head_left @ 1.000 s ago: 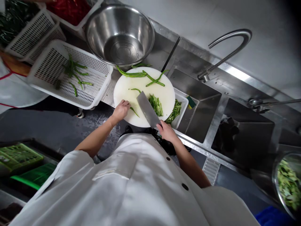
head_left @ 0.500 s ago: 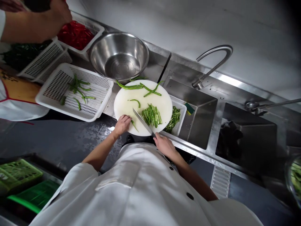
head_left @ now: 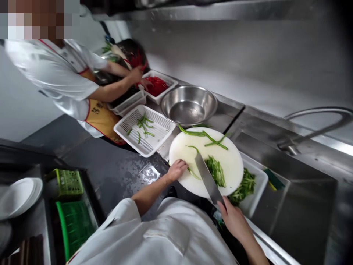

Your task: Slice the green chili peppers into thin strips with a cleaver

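A round white cutting board [head_left: 183, 151] lies on the steel counter. At its left edge my left hand [head_left: 177, 170] has its fingers closed on a green pepper [head_left: 194, 173], whose thin end sticks out to the right. My right hand [head_left: 231, 213] grips the handle of a knife [head_left: 207, 178], its broad blade slanting up and left over the board. Right of the blade is a pile of sliced green pepper [head_left: 216, 171]. A curved pepper piece [head_left: 193, 148] is by the blade tip, and whole long peppers [head_left: 193, 132] cross the board's far edge.
Beyond the board stands a steel bowl [head_left: 190, 110]. A white basket [head_left: 162, 140] with several green peppers is at the left. A co-worker's hand [head_left: 136, 74] is near a basket of red peppers [head_left: 156, 86]. A tray [head_left: 259, 191] of cut greens sits at the sink [head_left: 303, 206].
The view has swung left and up, bringing the co-worker's upper body into sight. The knife is lifted a little farther right, away from my left hand.
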A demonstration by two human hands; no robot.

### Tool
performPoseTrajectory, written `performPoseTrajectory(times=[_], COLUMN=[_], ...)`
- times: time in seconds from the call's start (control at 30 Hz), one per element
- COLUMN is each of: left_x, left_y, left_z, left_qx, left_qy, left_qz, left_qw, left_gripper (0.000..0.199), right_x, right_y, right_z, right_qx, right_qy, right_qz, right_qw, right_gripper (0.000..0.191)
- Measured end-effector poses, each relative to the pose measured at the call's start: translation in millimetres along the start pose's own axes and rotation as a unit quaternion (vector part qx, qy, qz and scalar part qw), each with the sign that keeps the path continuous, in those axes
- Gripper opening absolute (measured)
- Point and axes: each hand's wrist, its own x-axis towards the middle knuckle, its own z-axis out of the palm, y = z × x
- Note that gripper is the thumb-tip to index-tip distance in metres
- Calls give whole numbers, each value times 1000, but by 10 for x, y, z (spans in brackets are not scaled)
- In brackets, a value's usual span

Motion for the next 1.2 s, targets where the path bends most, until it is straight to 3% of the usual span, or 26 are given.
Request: performPoseTrajectory(times=[0.17,0.33,0.53,0.67,0.8,0.97,1.1,1.2], left_x=[-20,-23,-86,-69,10,29,19,26], left_y=[-19,5,-20,-82,-127,-132,-121,-118], left_z=[39,-65,-86,-80,-73,-59,-63,-61], left_qx=[-3,-24,-47,-49,-49,-49,-45,-43], left_qy=[-14,2,30,37,17,26,36,38], left_qz=[0,-22,-17,-3,2,-1,6,7], left_qw=[1000,999,998,998,999,998,998,998], left_gripper=[31,30,29,31,31,29,29,27], right_x=[45,14,-2,-49,-135,-257,-300,-145], right_y=[30,-171,-299,-411,-551,-661,-713,-823], right_z=[179,69,-66,-249,-591,-951,-1031,-942], right_qx=[9,-10,-23,-21,-30,-56,-65,-53], right_qy=[23,33,-12,-33,-74,-135,-172,-175], right_qz=[-24,-19,3,28,42,12,11,3], right_qw=[999,999,1000,999,996,989,983,983], right_gripper=[51,44,45,46,43,35,35,34])
